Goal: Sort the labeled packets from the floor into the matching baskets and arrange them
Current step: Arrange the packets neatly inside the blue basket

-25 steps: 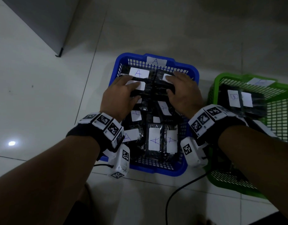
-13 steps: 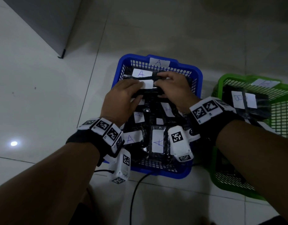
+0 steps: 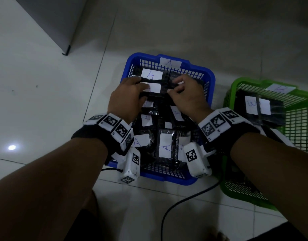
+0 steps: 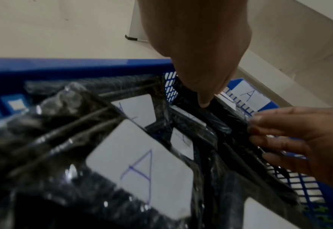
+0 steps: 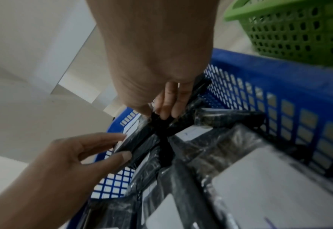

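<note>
Both hands, left (image 3: pixel 125 100) and right (image 3: pixel 188 96), pinching black plastic-wrapped A-labelled packet (image 3: pixel 155 89) at blue plastic basket (image 3: pixel 210 80) top centre, straightening row.

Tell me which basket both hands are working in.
The blue basket, tagged A on its far rim. Left hand and right hand both grip a black packet there; the green basket stands untouched beside it.

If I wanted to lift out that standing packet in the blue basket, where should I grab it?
Probably by its two short ends, coming down from above. The packet stands on edge among others, so only its ends and top edge are free; the left hand and right hand hold it so.
</note>
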Demonstrator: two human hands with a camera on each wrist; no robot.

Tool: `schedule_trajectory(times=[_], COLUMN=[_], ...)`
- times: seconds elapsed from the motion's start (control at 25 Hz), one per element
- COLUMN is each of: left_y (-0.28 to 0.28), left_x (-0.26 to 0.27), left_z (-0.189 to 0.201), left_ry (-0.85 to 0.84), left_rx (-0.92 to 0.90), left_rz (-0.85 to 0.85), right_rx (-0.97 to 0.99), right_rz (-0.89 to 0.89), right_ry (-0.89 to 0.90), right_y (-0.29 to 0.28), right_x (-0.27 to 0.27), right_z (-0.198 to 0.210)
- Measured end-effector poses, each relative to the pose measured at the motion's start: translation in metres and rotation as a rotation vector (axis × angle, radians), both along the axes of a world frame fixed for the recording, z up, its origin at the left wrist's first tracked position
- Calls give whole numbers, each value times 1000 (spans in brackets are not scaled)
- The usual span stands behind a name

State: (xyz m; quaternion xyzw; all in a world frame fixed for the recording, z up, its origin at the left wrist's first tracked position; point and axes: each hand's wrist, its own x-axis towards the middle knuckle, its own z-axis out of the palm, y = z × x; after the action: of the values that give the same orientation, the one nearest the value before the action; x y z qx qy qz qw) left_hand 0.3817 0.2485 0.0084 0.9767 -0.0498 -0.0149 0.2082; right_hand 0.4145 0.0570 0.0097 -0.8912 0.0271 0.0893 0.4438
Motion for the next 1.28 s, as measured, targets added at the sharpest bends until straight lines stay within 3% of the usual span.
schedule_trajectory(times=[0.12,0.32,0.52,0.76,0.88,1.08,1.16,1.28], left_y=[-7,-25,-36,-40,-47,-54,-57,-55], left_x=[-6,-19,-26,-25,-21,-19,-19,-20], left_z=[0,-1,-5,-3,-3,0,7,23], left_ry=[-38,-195,133,289,415,518,565,674], left_rx=[15,11,-185,-454,-622,-737,-820,-942], left_rz=[24,-115,-152,118,256,363,436,579], right_rx=[-143,-562,-540,-563,-630,-655,-585,-324], right_rz=[67,463,466,430,469,591,525,393], right_ry=[6,188,267,246,158,113,124,172], right_y=[-18,-27,-24,-27,-30,-33,-34,-38], right_x=[-1,-6,-19,-15,-17,-30,-27,-21], right_z=[1,25,27,37,38,32,33,36])
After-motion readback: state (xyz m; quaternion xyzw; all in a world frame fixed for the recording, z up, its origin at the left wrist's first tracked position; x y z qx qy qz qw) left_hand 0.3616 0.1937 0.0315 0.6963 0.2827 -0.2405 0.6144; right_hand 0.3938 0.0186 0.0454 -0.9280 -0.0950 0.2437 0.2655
